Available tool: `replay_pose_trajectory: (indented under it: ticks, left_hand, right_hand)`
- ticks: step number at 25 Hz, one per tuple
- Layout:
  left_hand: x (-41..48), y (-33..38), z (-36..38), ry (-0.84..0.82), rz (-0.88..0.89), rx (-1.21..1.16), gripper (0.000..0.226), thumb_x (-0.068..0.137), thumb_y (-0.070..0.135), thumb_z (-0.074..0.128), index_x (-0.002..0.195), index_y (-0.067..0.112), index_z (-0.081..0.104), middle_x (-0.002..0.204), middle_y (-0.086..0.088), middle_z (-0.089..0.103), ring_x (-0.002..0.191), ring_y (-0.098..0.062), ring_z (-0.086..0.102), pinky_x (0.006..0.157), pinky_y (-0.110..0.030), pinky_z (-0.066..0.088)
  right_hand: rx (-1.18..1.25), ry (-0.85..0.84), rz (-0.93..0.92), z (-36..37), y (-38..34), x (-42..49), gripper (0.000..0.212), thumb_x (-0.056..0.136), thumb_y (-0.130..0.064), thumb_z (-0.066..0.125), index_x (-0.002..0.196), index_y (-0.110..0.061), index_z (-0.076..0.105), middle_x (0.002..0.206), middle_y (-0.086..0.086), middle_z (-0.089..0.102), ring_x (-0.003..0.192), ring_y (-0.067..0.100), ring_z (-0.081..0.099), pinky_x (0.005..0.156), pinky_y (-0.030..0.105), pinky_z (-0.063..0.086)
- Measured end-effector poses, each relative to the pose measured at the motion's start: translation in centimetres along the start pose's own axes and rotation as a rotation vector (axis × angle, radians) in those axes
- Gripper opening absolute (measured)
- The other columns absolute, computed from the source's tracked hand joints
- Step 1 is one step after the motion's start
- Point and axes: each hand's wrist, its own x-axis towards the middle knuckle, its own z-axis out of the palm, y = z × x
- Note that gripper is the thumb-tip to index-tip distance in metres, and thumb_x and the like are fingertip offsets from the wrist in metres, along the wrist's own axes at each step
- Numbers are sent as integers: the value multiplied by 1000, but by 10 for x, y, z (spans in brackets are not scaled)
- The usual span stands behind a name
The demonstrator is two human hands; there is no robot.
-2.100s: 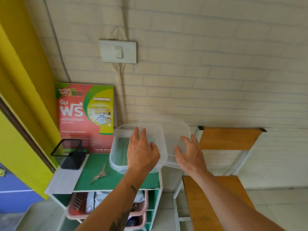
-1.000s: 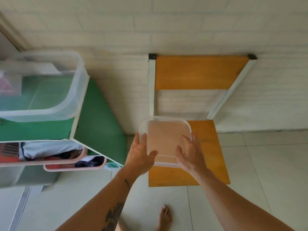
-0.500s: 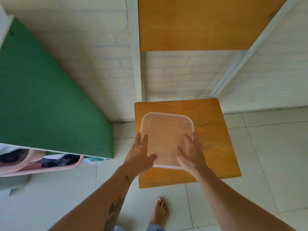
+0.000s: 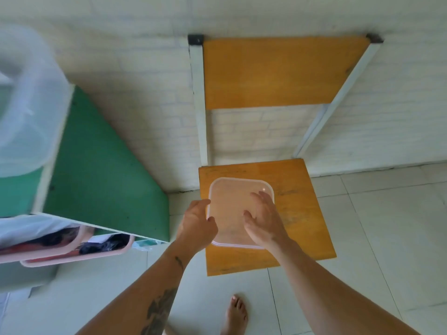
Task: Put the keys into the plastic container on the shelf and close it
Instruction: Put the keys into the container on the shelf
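Note:
The clear plastic lid (image 4: 232, 209) lies flat on the orange chair seat (image 4: 304, 213). My left hand (image 4: 196, 223) is curled at the lid's left edge with its thumb on the rim; whether it grips is unclear. My right hand (image 4: 263, 218) hovers over the lid's right half, fingers spread, holding nothing. The open plastic container (image 4: 26, 97) stands blurred on the shelf at the far left. The keys are out of view.
The green shelf unit (image 4: 101, 165) stands left of the chair, with pink baskets (image 4: 72, 252) of clutter underneath. The chair's orange backrest (image 4: 278, 71) leans against the white brick wall. A bare foot (image 4: 235, 315) rests on the tiled floor below.
The lid was taken off the container and carried down onto the chair seat. Since half a second ago my right hand has let go and opened above it; the view has tilted back up.

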Motion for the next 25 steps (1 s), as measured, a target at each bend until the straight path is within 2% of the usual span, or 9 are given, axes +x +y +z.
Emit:
replay_pose_trajectory:
  ticks: [5,7,12,15,18,20,25]
  left_hand:
    - [-61,54,-80,141,44,-73,45,89,12,51,133,21,56,138,1,55,124,-20,53,106,-34,43]
    - [-87,74,-116,215,76,-137,41,89,11,51,127,20,60,130,1,60,117,-18,57,102,-33,46]
    - [-131,98,-196,418,156,-255,34,86,9,50,114,22,67,109,3,70,96,-10,65,88,-21,49]
    - [-148,88,-239,546,192,-228,33,85,10,53,110,22,70,100,5,72,86,-10,67,85,-24,53]
    - [-158,61,-280,626,179,-228,30,86,9,54,107,23,70,96,6,72,75,-7,64,74,-21,50]
    - [-160,40,-305,648,174,-230,30,87,6,54,106,23,69,96,5,71,76,-6,63,74,-22,49]
    - [-153,-21,-370,657,212,-263,31,87,3,52,103,22,70,96,5,71,81,-7,65,71,-27,53]
  right_hand:
    - [85,26,-186,-60,-90,-39,53,94,-28,53,144,-17,40,148,1,41,136,22,40,110,35,36]
    - [96,25,-248,-85,-128,-54,53,94,-26,50,145,-13,40,150,3,40,138,21,39,111,34,34]
    - [90,28,-443,-119,-220,-73,56,97,-29,45,150,-12,35,156,4,35,143,19,32,116,30,25]
    - [73,17,-534,-120,-267,-78,58,99,-32,44,152,-12,31,160,5,30,145,19,29,118,32,24]
    - [73,10,-577,-111,-310,-86,59,100,-34,42,154,-15,27,161,5,27,147,20,26,119,37,24]
    - [72,19,-578,-101,-335,-91,59,101,-35,41,154,-16,26,162,5,26,148,20,24,119,37,22]
    - [105,81,-533,-59,-394,-97,47,100,-26,43,145,-14,40,149,9,43,139,27,38,110,35,30]
